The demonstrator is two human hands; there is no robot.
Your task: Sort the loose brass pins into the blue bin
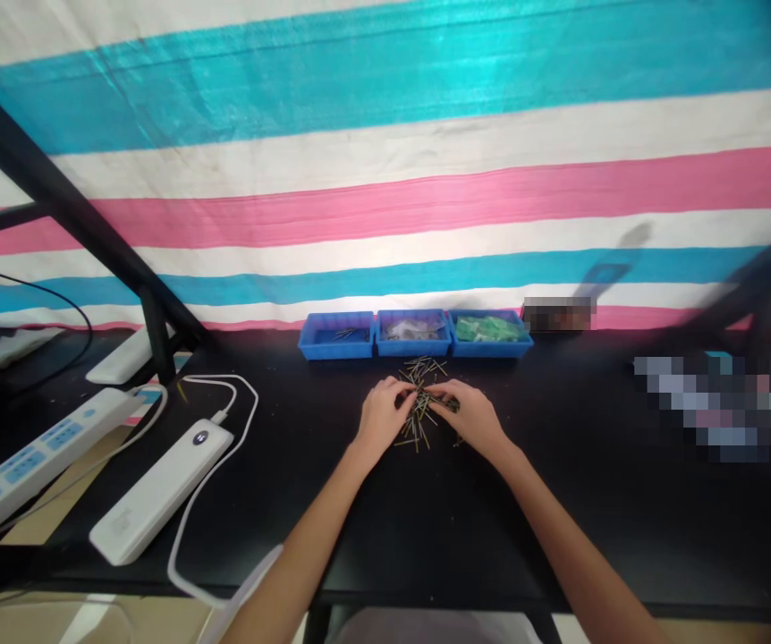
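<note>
A loose pile of thin, nail-like metal pieces (419,422), grey and brassy, lies scattered on the black table between my hands. My left hand (384,413) reaches in from the left side, its thumb and forefinger pinched together at the upper middle of the pile. From the right, my right hand (471,415) curls its fingers over some of the pieces, thumb and forefinger nearly meeting the left fingertips. The tips of both hands are small in view, so how many pieces each pinches cannot be made out.
Behind the pile stand three blue bins: one with a few thin pieces (322,347), one with clear bags (412,347), one with green packets (491,351). A white power bank (157,492) with a looping cable (188,537) and a power strip (43,465) lie left. Blurred-out items sit right.
</note>
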